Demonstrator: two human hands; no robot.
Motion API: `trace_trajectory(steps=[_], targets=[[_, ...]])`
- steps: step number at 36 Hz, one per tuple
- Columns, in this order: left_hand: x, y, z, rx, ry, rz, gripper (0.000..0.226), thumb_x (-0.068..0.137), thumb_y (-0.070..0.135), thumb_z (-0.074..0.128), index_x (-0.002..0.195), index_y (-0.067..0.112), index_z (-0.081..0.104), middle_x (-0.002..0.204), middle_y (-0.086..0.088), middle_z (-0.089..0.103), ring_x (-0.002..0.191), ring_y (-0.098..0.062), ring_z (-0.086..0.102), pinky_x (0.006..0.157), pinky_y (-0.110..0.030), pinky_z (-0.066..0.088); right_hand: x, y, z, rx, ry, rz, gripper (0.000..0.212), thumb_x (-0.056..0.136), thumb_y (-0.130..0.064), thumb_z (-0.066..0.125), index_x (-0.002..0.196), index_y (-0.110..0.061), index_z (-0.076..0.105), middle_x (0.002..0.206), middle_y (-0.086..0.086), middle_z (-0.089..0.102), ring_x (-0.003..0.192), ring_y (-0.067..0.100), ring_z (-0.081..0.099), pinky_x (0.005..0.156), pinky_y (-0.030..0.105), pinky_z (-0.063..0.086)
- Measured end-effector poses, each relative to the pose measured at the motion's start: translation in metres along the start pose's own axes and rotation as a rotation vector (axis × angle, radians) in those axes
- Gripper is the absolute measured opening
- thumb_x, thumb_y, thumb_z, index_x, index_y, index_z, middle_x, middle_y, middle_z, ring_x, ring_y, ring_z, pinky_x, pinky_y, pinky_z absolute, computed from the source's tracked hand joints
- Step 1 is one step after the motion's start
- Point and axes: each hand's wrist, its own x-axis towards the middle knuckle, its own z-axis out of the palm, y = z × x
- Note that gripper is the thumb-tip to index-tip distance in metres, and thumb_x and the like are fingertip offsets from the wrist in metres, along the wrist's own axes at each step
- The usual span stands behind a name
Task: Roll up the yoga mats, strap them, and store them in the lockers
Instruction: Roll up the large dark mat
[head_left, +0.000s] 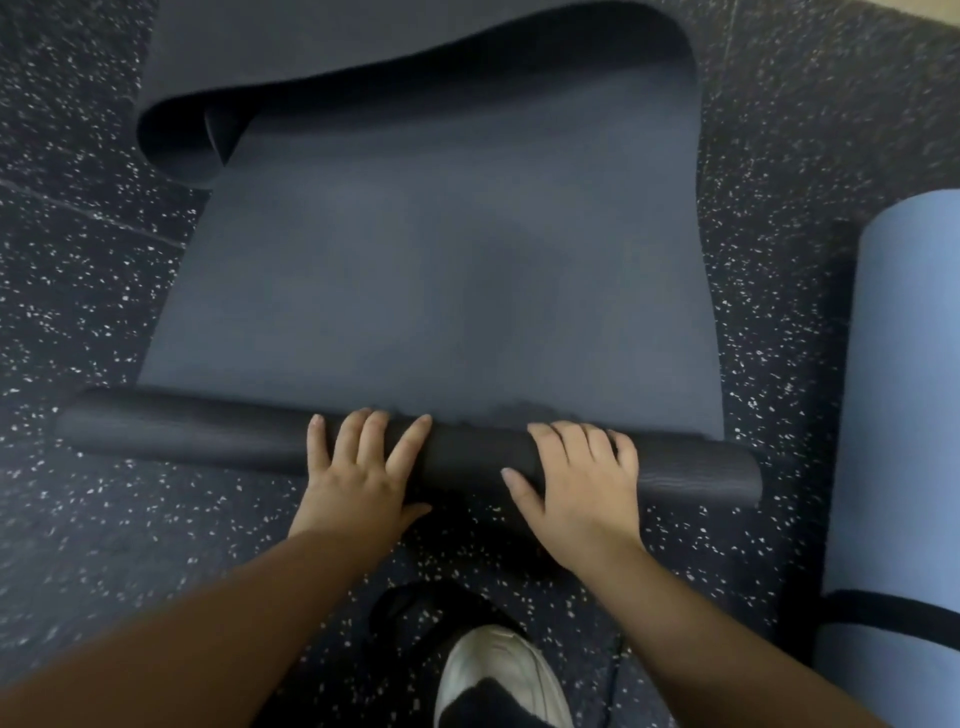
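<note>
Dark grey foam fills most of what we see: the yoga mat (431, 291) lies on the speckled floor (78, 291), its near end wound into a tight roll (218, 441) running left to right. We see both hands laid palm down on top of that roll. The left hand (358, 467) has its fingers (374, 431) straight and slightly spread, tips at the roll's far edge. The right hand (576, 483) rests near the roll's right end, fingers close together, thumb out to the side. The mat's far end curls back over itself. A light blue rolled mat (904, 415) with a black strap (893, 618) lies to the right. A white shoe (498, 670) shows below.
</note>
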Motion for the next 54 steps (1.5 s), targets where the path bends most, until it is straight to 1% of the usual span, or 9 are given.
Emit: trace_trajectory(steps=[10,14,20,24,31,35,39,48,54], targets=[[0.017,-0.004,-0.013,0.094,-0.109,0.022,0.104,0.051,0.061,0.084,0.138,0.018,0.047,0.111,-0.018,0.055,0.106,-0.037,0.05,0.099,-0.067,0.034,-0.019,-0.009,0.012,0.078,0.158,-0.038,0.051,0.089,-0.033,0.042,0.137,-0.013,0.042,0.139,0.007,0.045,0.131,0.026,0.038,0.116,0.048,0.008],[0.03,-0.002,-0.027,0.123,-0.21,0.009,0.093,0.08,0.072,0.052,0.151,0.032,0.007,0.135,-0.004,0.035,0.13,-0.025,0.034,0.115,-0.053,0.014,-0.02,-0.012,0.011,0.054,0.044,-0.005,0.067,0.086,-0.034,0.042,0.147,-0.012,0.029,0.151,0.007,0.029,0.142,0.027,0.025,0.117,0.047,-0.004],[0.045,-0.004,-0.031,0.055,-0.192,-0.035,0.09,0.078,0.067,0.061,0.148,0.028,0.021,0.138,-0.007,0.034,0.13,-0.029,0.032,0.113,-0.055,0.018,0.002,-0.004,0.012,-0.016,0.01,-0.031,0.09,0.073,-0.046,0.074,0.144,-0.011,0.032,0.144,0.011,0.046,0.136,0.028,0.03,0.115,0.05,0.002],[0.035,-0.007,-0.012,0.0,0.087,0.048,0.088,0.058,0.042,0.087,0.129,0.011,0.046,0.116,-0.018,0.056,0.111,-0.036,0.049,0.099,-0.064,0.038,0.017,-0.001,0.012,-0.043,0.0,-0.042,0.093,0.068,-0.053,0.075,0.141,-0.011,0.035,0.135,0.011,0.053,0.129,0.028,0.036,0.112,0.053,0.011],[0.021,-0.005,-0.003,-0.027,0.117,0.048,0.089,0.069,0.031,0.081,0.142,0.016,0.033,0.138,-0.02,0.048,0.135,-0.035,0.029,0.108,-0.062,0.015,0.039,0.005,0.006,-0.126,-0.12,-0.073,0.09,0.077,-0.066,0.062,0.146,-0.014,0.038,0.136,0.006,0.048,0.128,0.027,0.041,0.114,0.053,0.018],[0.03,-0.005,-0.006,0.045,-0.033,0.027,0.109,0.071,0.052,0.074,0.153,0.021,0.007,0.15,-0.019,0.036,0.142,-0.032,0.017,0.109,-0.06,0.003,0.047,0.009,0.002,-0.155,-0.135,-0.103,0.088,0.078,-0.065,0.064,0.145,-0.015,0.039,0.134,0.006,0.05,0.125,0.027,0.046,0.112,0.052,0.025],[0.047,-0.007,-0.017,0.094,-0.231,0.016,0.098,0.091,0.064,0.04,0.133,0.028,-0.042,0.161,-0.004,-0.009,0.147,-0.026,-0.015,0.113,-0.057,-0.011,0.058,0.013,0.0,-0.193,-0.127,-0.124,0.085,0.072,-0.063,0.072,0.137,-0.014,0.049,0.126,0.008,0.057,0.112,0.029,0.056,0.104,0.051,0.037],[0.085,-0.018,-0.033,0.082,-0.296,0.049,0.104,0.083,0.064,0.057,0.15,0.033,-0.017,0.158,-0.001,0.007,0.147,-0.023,0.006,0.117,-0.053,0.004,0.065,0.014,-0.006,-0.211,-0.176,-0.102,0.073,0.085,-0.047,0.068,0.145,-0.015,0.041,0.133,0.008,0.055,0.123,0.031,0.05,0.108,0.054,0.031],[0.076,-0.024,-0.037,0.125,-0.088,0.143,0.077,0.087,0.05,0.06,0.152,0.03,0.024,0.129,-0.011,0.045,0.11,-0.031,0.047,0.096,-0.046,0.038,0.059,0.022,-0.013,-0.134,-0.136,-0.103,0.061,0.083,-0.045,0.07,0.132,-0.012,0.054,0.118,0.004,0.064,0.11,0.029,0.059,0.098,0.047,0.04]])
